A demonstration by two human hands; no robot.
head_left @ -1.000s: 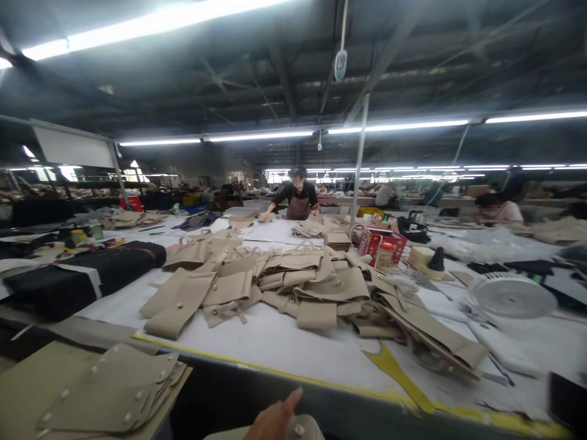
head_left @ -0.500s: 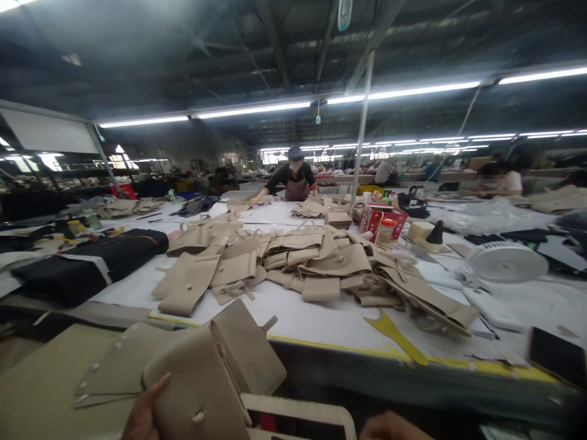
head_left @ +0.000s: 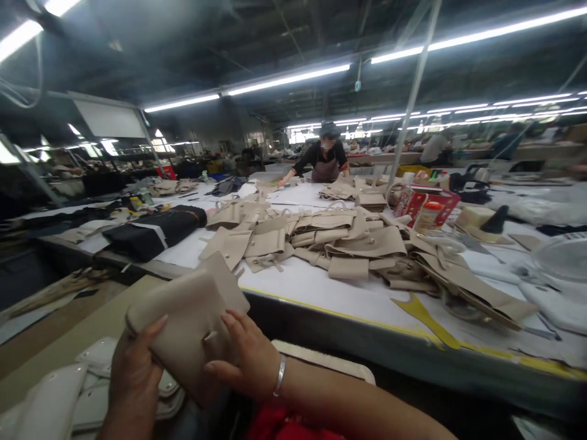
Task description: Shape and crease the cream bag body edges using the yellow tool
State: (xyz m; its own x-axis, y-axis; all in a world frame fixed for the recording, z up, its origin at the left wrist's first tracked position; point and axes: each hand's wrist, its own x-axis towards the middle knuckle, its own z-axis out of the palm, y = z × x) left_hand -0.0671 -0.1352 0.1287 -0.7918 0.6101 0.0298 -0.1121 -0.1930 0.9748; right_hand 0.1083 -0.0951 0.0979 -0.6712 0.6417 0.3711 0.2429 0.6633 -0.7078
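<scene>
Beige pouch [head_left: 183,308] sits between left hand [head_left: 135,363], gripping its edge, and right hand [head_left: 247,351], spread against it.

long tube lights [head_left: 288,80] glow beneath a dark ceiling [head_left: 257,36].

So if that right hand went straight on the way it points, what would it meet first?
Probably the beige pouch in the left hand; the right hand seems to touch it now, though depth is unclear.
</scene>
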